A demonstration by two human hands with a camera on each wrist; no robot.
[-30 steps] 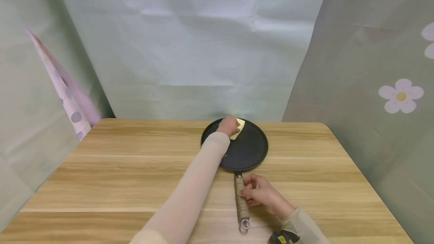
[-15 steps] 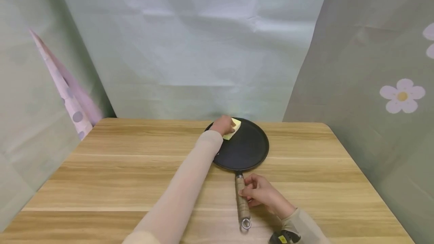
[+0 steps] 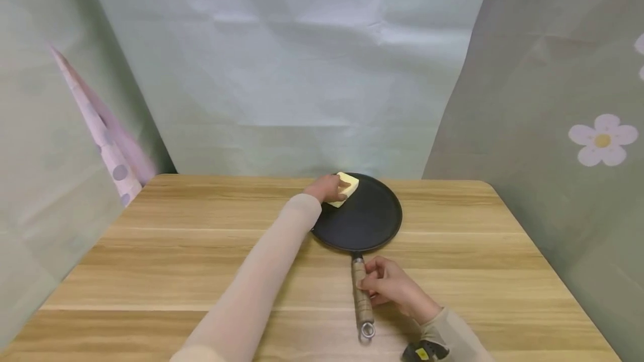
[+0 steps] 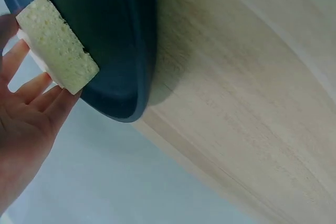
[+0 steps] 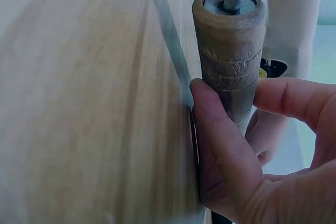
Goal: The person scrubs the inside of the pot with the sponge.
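Observation:
A flat black frying pan [image 3: 369, 217] with a low rim lies near the table's far edge, its wooden handle [image 3: 363, 306] pointing toward me. My left hand [image 3: 326, 189] reaches over the pan's left side and grips a pale yellow sponge [image 3: 348, 185]. In the left wrist view the fingers hold the sponge [image 4: 59, 45] along one long side, over the dark pan surface. Thumb and fingers of my right hand [image 3: 394, 288] pinch the handle from its right side. Up close in the right wrist view, they sit on either side of the ringed wooden handle [image 5: 231, 56].
The wood-grain table [image 3: 201, 261] reaches out on both sides of the pan. Pale green sheeting [image 3: 302, 82] stands right behind its far edge, with a flower-printed sheet [image 3: 533, 99] on the right. A metal ring [image 3: 368, 330] hangs at the handle's near end.
My left hand and the sponge have moved leftward across the pan, showing more of its black surface. My right hand keeps its hold on the handle. The head view has shifted slightly.

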